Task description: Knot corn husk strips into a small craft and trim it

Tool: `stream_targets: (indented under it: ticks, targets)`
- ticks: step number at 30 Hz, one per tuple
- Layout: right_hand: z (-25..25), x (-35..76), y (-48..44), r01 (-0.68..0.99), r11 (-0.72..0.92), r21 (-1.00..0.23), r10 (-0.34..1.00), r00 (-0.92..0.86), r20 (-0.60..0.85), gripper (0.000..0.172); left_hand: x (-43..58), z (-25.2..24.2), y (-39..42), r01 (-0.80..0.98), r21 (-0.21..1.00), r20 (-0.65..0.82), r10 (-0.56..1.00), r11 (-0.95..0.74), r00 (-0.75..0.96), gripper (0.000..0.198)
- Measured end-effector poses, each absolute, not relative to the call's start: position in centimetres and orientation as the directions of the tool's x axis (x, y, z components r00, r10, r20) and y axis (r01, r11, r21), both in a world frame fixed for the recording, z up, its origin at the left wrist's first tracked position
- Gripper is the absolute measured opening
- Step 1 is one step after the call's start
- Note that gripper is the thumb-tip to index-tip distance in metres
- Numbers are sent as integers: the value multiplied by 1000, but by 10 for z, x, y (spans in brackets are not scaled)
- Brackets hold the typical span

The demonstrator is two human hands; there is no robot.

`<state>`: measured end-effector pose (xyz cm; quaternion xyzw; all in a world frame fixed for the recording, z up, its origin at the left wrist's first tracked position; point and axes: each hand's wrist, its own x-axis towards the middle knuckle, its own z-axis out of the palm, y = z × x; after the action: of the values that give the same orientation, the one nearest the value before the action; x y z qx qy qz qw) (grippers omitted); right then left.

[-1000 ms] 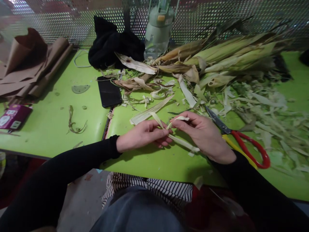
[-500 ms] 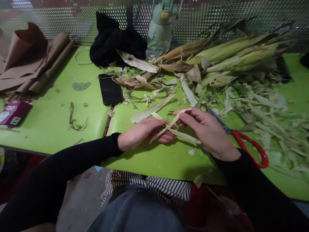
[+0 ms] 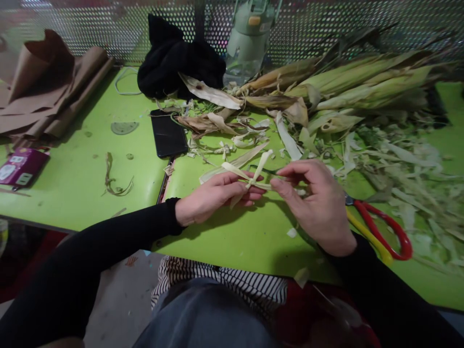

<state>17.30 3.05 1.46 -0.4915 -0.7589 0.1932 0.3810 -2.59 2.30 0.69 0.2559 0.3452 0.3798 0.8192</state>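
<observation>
Pale corn husk strips (image 3: 253, 181), crossed in a small knot with several ends sticking out, are held over the green table. My left hand (image 3: 221, 193) pinches the piece near its crossing, thumb on top and fingers underneath. My right hand (image 3: 315, 203) closes thumb and fingers on the strip end that points right; its fingertips partly hide that end. Behind my hands a wider flat husk (image 3: 235, 162) lies on the table. Scissors with red and yellow handles (image 3: 393, 229) lie beside my right wrist, their blades mostly hidden by the hand.
A black phone (image 3: 168, 134) lies beyond my left hand. Corn husks (image 3: 369, 82) are heaped at the back right, with shredded scraps (image 3: 409, 183) below. A bottle (image 3: 248, 43), black cloth (image 3: 177, 63), brown paper (image 3: 54, 92), protractor (image 3: 124, 127) and purple box (image 3: 23, 166) stand or lie around.
My right hand has shifted from the upper strip end to the end pointing right. The knotted piece has turned, and one end now stands up. More of the yellow scissor handle shows.
</observation>
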Motion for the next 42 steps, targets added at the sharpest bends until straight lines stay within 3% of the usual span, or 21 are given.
stream_targets:
  ticks: [3,6,9,13,20,25,29,35,40,42]
  targets:
    - [8,167,22,617,612,-494,776,-349,526,14,-24,9,21,-480,691,-359,833,540,421,21]
    - [1,159,16,633,627,-453,778,-478,409,18,-21,7,18,-488,709,-336,853,509,401,18]
    - [-2,152,14,623,553,-553,828,-487,279,26,-19,3,16,-500,726,-306,873,473,381,16]
    - [2,148,13,567,422,-707,876,-456,157,24,-18,-2,16,-480,764,-253,884,431,392,20]
    - [9,150,7,531,505,-681,807,-570,155,30,-23,-1,15,-324,878,-201,886,352,418,17]
    - [3,149,6,479,547,-686,761,-627,168,31,-24,0,14,-310,851,-259,853,423,452,23]
    - [1,149,7,470,458,-754,815,-561,145,25,-28,4,20,-313,845,-251,837,434,486,23]
    - [4,155,9,497,478,-724,838,-504,208,21,-34,11,28,-311,844,-251,835,437,490,25]
    - [6,161,14,623,616,-482,767,-334,548,4,-36,10,29,-229,900,-238,857,372,458,19]
    - [5,163,19,678,596,-430,775,-344,530,12,-36,7,29,-160,930,-222,854,330,471,22]
